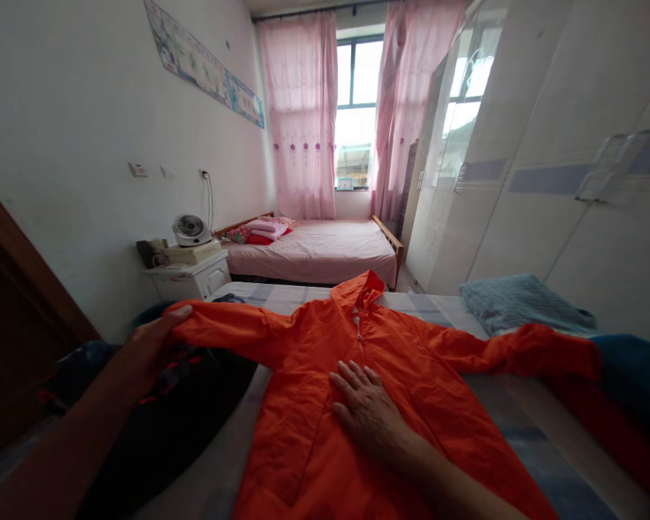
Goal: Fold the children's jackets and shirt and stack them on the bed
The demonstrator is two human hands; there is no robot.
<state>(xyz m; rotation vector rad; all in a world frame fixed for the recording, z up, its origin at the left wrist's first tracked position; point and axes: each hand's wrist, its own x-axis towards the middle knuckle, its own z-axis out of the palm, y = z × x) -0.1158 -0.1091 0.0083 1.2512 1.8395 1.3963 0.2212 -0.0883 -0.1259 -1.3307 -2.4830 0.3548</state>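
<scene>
Lying front up on the striped bed (520, 412), the orange hooded jacket (395, 361) has both sleeves stretched out sideways and its hood pointing away from the person. At the jacket's left sleeve end, the left hand (154, 343) has its grip closed around the cuff. On the jacket's front, below the zipper (359, 336), the right hand (365, 404) rests palm down, its grip open and fingers slightly spread, grasping nothing. Dark clothing (178, 426) lies left of the jacket. Beyond its right sleeve is a folded blue-gray blanket (525, 303); teal cloth (636, 375) sits at that sleeve's end, with red cloth (601, 426) below it.
</scene>
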